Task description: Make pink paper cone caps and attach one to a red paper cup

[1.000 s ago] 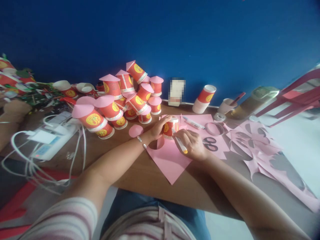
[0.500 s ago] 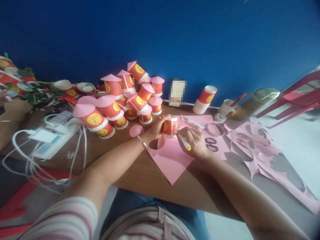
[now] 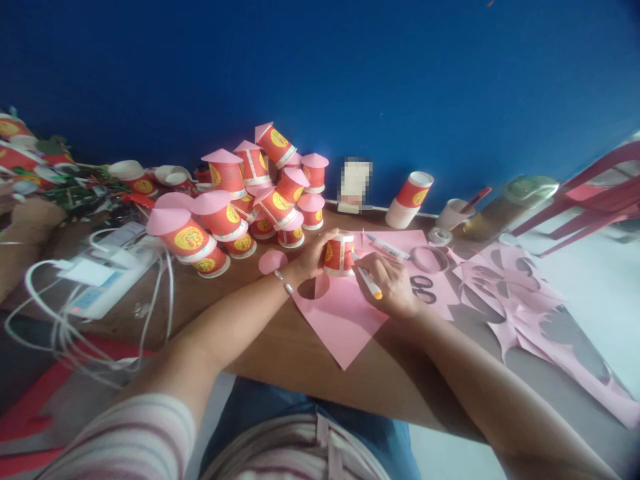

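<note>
My left hand is closed around the left side of a red paper cup with a white vertical strip and part of a yellow emblem. In my right hand is a white marker with an orange end, its tip at the right side of the cup. Under both hands lies pink paper with a round hole cut near its left edge. A small pink disc rests beside my left wrist. Another marker lies on the paper behind my right hand.
Cups with pink cone tops are piled at the back left. A power strip with white cables sits left. Scissors, a tape ring, stacked cups, a bottle and pink scraps are right. Another person's arm shows far left.
The cup has turned slightly in my left hand, and its white strip now sits a little further left. Both hands have kept nearly the same place.
</note>
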The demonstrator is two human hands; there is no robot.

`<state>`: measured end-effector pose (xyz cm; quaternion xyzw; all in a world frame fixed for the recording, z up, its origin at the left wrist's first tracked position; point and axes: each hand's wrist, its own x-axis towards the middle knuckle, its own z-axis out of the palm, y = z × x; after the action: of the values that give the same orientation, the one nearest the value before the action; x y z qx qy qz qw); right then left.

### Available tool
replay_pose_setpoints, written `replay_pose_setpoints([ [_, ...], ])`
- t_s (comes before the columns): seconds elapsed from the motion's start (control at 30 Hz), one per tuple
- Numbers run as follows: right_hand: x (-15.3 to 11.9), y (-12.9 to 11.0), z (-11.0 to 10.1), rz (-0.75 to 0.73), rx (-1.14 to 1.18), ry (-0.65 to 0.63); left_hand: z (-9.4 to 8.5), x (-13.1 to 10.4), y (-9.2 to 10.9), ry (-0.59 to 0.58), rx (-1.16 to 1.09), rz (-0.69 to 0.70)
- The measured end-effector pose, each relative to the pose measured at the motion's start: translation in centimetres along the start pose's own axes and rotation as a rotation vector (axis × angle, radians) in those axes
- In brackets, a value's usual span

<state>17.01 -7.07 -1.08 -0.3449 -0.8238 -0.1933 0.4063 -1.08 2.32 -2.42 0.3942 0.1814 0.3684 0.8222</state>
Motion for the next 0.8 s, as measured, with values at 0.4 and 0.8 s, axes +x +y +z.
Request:
replay_pose_setpoints([
  [0.4,-0.1,0.7,-0.3,0.102,0.035,0.016,-0.7,0.4,-0.3,0.046,-0.168,0.02],
  [0.8,-1.2,2.2,1.9,0.172,0.201,-0.144,-1.1,0.3,-0.5,-0.031,-0.104,0.014],
])
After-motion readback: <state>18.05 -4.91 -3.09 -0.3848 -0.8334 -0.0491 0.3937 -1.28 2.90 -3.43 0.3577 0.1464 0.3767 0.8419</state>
